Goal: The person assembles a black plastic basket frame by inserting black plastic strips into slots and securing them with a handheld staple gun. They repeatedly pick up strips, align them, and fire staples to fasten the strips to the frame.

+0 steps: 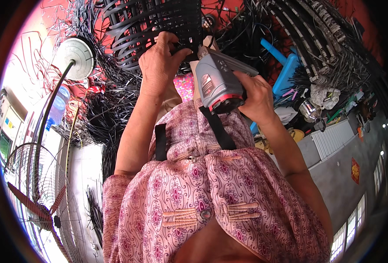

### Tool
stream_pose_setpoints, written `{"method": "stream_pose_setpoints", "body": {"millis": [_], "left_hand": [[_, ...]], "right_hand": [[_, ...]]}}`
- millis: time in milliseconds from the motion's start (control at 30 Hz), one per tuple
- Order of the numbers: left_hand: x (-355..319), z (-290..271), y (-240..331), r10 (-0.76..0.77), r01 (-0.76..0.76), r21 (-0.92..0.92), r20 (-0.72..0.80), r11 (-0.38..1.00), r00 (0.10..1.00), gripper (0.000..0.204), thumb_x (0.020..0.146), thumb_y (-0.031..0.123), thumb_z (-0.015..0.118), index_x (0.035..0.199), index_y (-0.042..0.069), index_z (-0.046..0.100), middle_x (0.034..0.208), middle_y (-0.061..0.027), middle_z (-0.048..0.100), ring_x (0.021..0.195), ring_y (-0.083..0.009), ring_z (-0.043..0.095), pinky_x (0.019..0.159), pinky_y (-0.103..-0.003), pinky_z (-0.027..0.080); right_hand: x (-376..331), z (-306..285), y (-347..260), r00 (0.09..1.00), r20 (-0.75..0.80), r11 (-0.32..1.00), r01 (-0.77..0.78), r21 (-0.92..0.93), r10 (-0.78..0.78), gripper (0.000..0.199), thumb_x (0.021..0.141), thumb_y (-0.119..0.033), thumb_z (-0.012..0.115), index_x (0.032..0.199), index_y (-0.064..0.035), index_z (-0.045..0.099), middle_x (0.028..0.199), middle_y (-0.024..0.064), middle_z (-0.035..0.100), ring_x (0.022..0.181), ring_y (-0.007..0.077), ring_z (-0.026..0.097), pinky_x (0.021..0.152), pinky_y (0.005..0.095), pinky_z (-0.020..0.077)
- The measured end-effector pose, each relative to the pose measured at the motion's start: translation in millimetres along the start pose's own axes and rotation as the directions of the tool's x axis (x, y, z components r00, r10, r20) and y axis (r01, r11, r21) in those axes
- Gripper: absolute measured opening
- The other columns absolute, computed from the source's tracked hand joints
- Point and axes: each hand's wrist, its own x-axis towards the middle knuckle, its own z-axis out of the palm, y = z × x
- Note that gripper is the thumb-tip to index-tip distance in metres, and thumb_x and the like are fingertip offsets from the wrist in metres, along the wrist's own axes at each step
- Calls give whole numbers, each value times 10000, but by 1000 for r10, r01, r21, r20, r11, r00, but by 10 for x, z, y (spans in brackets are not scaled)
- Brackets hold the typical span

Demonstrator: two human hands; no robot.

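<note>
Left hand (160, 61) reaching forward, fingers bent, thumb extended at black woven strips (130, 30), cannot tell if gripping; right hand (259, 96), angled inward, clasps grey power tool (219, 78).

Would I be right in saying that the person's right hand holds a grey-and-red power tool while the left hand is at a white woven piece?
Not quite: the head view shows that the woven piece at the left hand is black, not white.
</note>
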Motion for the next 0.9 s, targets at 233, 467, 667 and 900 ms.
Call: {"method": "stream_pose_setpoints", "body": {"millis": [233, 467, 667, 900], "left_hand": [[2, -8, 14, 10, -10, -2, -8, 1000, 1000, 417, 738, 320, 868, 1002, 123, 614, 722, -26, 672, 627, -222, 662, 596, -353, 508], [7, -23, -21, 32, -32, 7, -6, 999, 999, 413, 740, 324, 866, 993, 129, 605, 730, -31, 690, 638, -227, 677, 591, -374, 510], [-36, 36, -71, 59, -59, 1, -17, 998, 998, 424, 734, 364, 866, 984, 136, 611, 724, -29, 677, 614, -232, 650, 600, -371, 507], [31, 52, 7, 94, -93, 9, -27, 996, 995, 431, 724, 360, 880, 969, 129, 611, 743, -30, 688, 629, -216, 659, 590, -357, 504]], "right_hand": [[3, 6, -63, 999, 31, 999, -22, -41, 23, 626, 613, -38, 788, 1198, -110, 576, 939, 83, 726, 857, 282, 697, 785, 392, 480], [134, -129, 40, 997, -60, 997, -34, 71, 38, 475, 744, -270, 820, 1153, -86, 665, 1023, 132, 726, 830, 366, 694, 779, 444, 541], [1152, -808, -99, 933, -234, 954, 235, -185, -275, 375, 810, -241, 789, 1111, -53, 667, 924, 127, 726, 745, 349, 684, 694, 392, 554], [3026, -846, -617, 807, -118, 632, 353, -690, -579, 248, 929, -59, 499, 1169, 0, 500, 876, 191, 672, 857, 337, 695, 879, 540, 506]]}}
